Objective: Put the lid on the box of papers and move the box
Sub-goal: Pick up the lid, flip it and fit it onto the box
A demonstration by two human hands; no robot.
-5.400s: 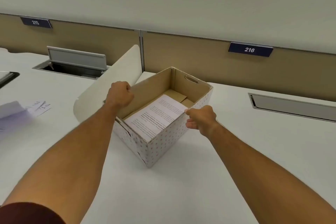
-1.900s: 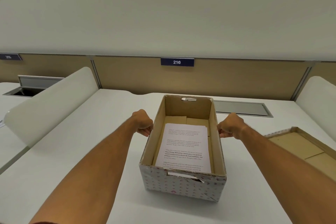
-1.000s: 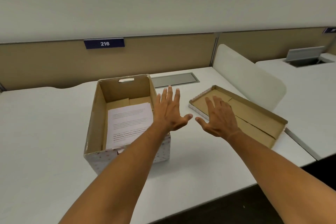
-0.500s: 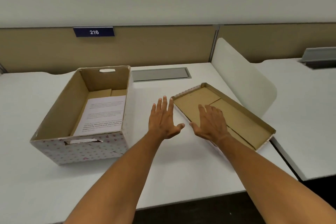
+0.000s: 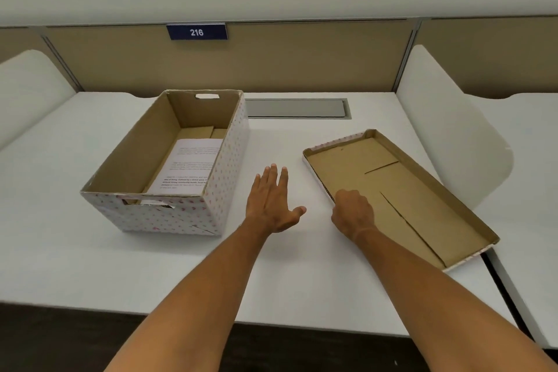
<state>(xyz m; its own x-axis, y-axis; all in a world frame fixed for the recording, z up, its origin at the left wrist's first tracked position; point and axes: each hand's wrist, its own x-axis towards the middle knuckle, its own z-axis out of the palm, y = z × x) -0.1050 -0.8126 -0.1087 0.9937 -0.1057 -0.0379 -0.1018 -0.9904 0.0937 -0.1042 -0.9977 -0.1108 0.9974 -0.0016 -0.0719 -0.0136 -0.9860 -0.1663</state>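
Note:
An open cardboard box [image 5: 169, 217] with a pink-dotted white outside stands on the left of the white desk [image 5: 90, 266]. A stack of printed papers [image 5: 188, 169] lies inside it. The lid [image 5: 422, 205] lies upside down on the right, brown inside facing up. My left hand [image 5: 271, 202] hovers flat over the desk between box and lid, fingers spread, holding nothing. My right hand [image 5: 353, 213] rests on the lid's near left rim with the fingers curled over the edge.
A closed grey cable hatch [image 5: 297, 108] is set in the desk behind the lid. White curved dividers [image 5: 447, 130] stand at both sides, and a tan partition with a "216" sign [image 5: 197, 32] runs along the back. The lid's right corner overhangs the gap between desks.
Both hands left the box's sides and moved right toward the lid. My right hand has gone from flat above the lid to fingers curled on its left rim.

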